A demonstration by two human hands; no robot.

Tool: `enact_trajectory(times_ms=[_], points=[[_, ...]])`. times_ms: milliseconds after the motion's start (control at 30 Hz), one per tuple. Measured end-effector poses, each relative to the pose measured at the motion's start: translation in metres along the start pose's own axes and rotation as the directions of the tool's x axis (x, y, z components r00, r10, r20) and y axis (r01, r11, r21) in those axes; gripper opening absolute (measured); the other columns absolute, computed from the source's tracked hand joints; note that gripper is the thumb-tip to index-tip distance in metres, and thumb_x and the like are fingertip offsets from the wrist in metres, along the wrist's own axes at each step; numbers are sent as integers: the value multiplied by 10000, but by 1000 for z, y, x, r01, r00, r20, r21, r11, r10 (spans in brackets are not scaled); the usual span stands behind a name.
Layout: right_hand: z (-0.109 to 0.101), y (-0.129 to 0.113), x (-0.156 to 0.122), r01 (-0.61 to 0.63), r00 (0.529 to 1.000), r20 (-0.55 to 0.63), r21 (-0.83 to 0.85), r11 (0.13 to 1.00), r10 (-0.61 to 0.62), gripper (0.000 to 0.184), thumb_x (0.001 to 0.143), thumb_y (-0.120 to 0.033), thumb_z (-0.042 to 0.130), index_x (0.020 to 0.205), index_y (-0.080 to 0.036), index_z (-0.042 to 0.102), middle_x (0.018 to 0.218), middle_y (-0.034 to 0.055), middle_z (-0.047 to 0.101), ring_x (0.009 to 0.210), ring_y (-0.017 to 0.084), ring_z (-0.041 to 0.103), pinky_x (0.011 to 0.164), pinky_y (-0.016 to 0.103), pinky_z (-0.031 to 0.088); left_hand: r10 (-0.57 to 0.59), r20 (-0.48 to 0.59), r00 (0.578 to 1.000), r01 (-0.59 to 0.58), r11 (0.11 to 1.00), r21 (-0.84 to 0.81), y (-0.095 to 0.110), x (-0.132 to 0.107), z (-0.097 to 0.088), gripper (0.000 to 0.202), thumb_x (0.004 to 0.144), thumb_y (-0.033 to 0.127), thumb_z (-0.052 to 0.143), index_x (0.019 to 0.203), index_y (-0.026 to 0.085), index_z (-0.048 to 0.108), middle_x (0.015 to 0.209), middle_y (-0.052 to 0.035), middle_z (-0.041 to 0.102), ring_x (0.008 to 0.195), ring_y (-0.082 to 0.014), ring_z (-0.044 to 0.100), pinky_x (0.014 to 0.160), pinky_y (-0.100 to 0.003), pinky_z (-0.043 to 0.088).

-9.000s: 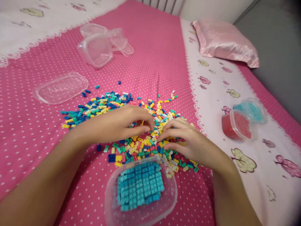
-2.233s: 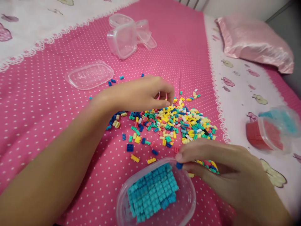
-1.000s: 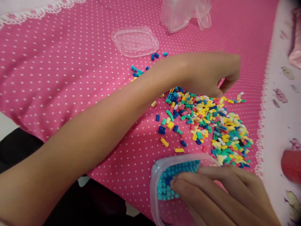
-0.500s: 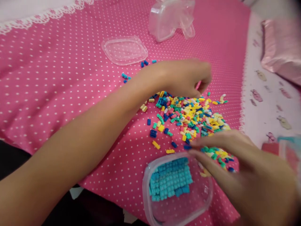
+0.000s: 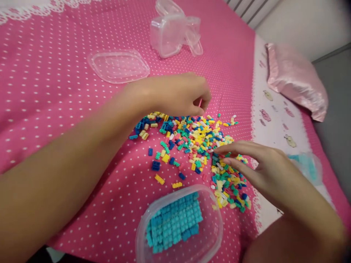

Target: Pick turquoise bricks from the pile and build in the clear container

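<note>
Small building bricks (image 5: 203, 137) in yellow, green, blue, pink and white lie in a loose pile on pink dotted cloth. Over the pile's far side is my left hand (image 5: 186, 94), its fingers curled downward; whatever they hold, if anything, is hidden. My right hand (image 5: 255, 160) reaches in from the right, thumb and forefinger slightly apart at the bricks, with nothing visible between them. In front stands a clear plastic tub (image 5: 212, 226). Inside it sits a slab of turquoise bricks (image 5: 175, 219) joined in rows, with darker blue bricks along two edges.
A clear lid (image 5: 119, 66) lies flat beyond my left forearm. Behind it stands a clear animal-shaped container (image 5: 171, 34). A shiny pink pillow (image 5: 297, 80) rests at the right, and a clear container with turquoise contents (image 5: 307, 166) is partly behind my right wrist.
The view has shifted right. My right hand has moved from above the tub's rim to the pile, and the dark blue brick between its fingertips is no longer seen there. My left hand stays over the bricks.
</note>
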State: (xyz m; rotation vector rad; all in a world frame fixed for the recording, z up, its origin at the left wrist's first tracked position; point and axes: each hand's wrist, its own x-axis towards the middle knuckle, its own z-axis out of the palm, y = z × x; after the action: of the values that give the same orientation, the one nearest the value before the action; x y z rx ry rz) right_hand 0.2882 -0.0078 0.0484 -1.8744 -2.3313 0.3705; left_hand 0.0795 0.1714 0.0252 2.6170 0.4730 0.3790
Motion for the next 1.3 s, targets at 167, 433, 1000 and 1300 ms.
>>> enact_trajectory(times_ms=[167,433,1000,1300], points=[[-6,18,-23,-133,989,46,-98,986,138,138,916,-245,630,978,-270,750,958,4,792,802,183,734,714,305,544,143,294,945,-71,968,-242,20,3,4,184,846,368,623,850,251,765,668,31,694,607,-127,578,603,-232,360],[9,3,-14,-147,937,295,-156,977,188,63,824,-224,735,878,-254,726,815,2,697,697,171,633,601,298,424,115,670,733,128,944,-303,59,3,13,70,769,282,760,820,236,746,629,46,700,493,-97,562,449,-197,305],[25,11,-17,21,980,201,-71,997,-6,303,776,-82,553,849,-307,742,767,-24,716,618,147,627,589,275,460,189,702,686,137,915,-381,64,0,10,197,776,92,703,936,208,706,727,33,755,593,-106,672,467,-171,361],[15,10,-18,0,972,234,-105,994,25,150,821,-160,607,821,-268,712,759,-3,726,624,155,650,569,267,460,154,726,671,235,883,-405,66,0,10,201,766,82,722,933,188,687,663,51,719,557,-100,634,501,-182,355]])
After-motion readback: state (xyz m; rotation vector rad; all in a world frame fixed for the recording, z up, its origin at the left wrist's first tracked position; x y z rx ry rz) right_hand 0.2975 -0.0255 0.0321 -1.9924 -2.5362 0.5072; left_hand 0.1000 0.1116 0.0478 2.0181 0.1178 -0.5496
